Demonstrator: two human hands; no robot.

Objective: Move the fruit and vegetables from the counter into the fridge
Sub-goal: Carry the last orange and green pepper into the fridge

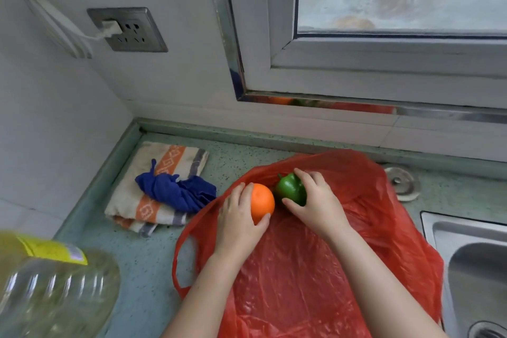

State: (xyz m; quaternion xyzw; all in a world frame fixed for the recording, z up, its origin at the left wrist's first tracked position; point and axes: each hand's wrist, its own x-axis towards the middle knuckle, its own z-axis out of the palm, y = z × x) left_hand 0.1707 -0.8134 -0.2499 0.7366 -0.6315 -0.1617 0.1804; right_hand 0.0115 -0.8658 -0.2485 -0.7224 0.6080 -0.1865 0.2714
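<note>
The left hand is wrapped around an orange, thumb under it and fingers over the far side. The right hand grips a green pepper just beside the orange, the two nearly touching. Both lie on a red plastic bag spread flat over the speckled counter. To the left of the bag, a crumpled blue cloth sits on a folded striped towel. A steel sink lies to the right, and a clear plastic bottle stands blurred at the near left.
</note>
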